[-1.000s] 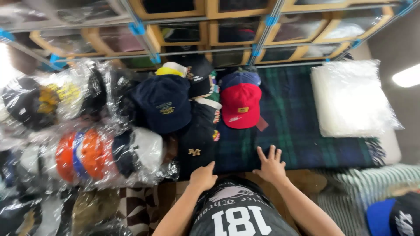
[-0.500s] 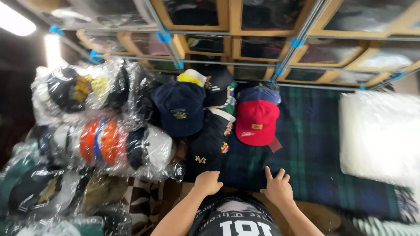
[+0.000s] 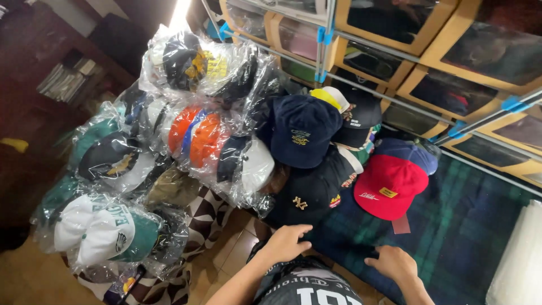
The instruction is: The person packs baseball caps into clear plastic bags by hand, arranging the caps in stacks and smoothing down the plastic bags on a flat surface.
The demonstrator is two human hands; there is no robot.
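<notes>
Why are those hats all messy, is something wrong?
Nothing looks broken or spilled. The bagged caps sit in a loose heap, tilted every way, some spilling onto the floor. The red cap and navy cap lie unbagged on the plaid blanket, near both hands.

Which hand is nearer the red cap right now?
Right. The right hand rests on the plaid blanket just below the red cap; the left hand sits farther left, beside the black cap.
</notes>
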